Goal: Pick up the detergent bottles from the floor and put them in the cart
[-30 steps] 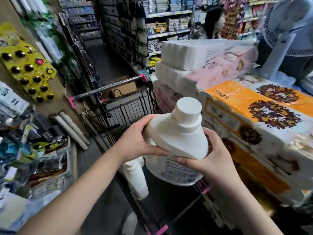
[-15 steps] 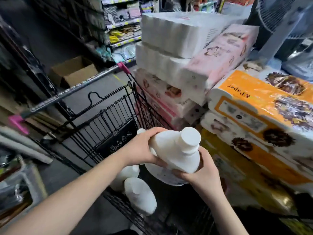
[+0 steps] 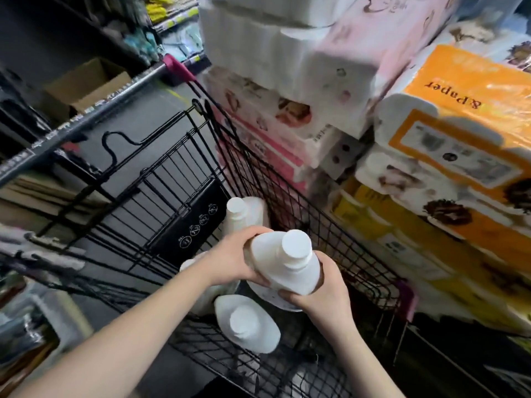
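Observation:
Both my hands hold a white detergent bottle (image 3: 283, 261) inside the black wire cart (image 3: 178, 179), cap pointing up at me. My left hand (image 3: 234, 261) grips its left shoulder and my right hand (image 3: 321, 294) curls under its right side. Three more white bottles are in the cart: one (image 3: 247, 323) just below the held bottle, one (image 3: 244, 212) standing at the far end, and one (image 3: 201, 282) mostly hidden behind my left forearm.
Stacked toilet-paper packs, white and pink (image 3: 287, 81) and orange (image 3: 465, 133), press against the cart's right side. The cart handle (image 3: 86, 116) with a pink end runs across at upper left. A cardboard box (image 3: 83, 84) sits on the dark floor beyond it.
My hands have carried the bottle from above the cart's rim down into the basket. The view has tilted downward, and the bottles lying in the cart have come into sight.

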A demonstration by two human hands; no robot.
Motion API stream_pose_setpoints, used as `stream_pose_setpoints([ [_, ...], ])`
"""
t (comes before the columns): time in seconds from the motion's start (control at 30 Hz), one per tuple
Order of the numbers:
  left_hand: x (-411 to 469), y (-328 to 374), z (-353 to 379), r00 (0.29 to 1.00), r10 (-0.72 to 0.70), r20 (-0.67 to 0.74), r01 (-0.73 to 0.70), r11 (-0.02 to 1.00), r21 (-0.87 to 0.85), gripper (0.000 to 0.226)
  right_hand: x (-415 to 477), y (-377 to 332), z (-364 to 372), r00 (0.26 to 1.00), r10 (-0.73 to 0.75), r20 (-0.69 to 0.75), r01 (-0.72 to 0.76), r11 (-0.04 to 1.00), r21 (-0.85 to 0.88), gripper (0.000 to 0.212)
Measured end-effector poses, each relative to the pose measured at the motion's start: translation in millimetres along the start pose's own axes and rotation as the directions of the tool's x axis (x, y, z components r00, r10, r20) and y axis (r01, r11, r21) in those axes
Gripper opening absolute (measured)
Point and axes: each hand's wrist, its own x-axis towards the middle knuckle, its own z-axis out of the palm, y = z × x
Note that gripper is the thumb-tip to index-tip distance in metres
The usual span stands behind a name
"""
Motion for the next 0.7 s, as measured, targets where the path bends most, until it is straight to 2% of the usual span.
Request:
stream_pose_setpoints([
  [0.3,32,-73,23,0.995,-0.087,0.043,0.087,0.996,-0.013,0.102,30,49,43,0.995,0.069,0.072,-0.069,0.998,0.008,0.058],
  [0.4,34,-94,30,0.992,-0.111,0.056,0.113,0.993,-0.027,0.101,34,67,58,0.992,0.106,0.067,-0.107,0.994,0.018,0.060],
  [0.7,46,-128,47,0.988,-0.089,0.126,0.070,0.986,0.151,0.107,45,108,92,0.984,0.165,0.063,-0.164,0.986,-0.012,0.065],
])
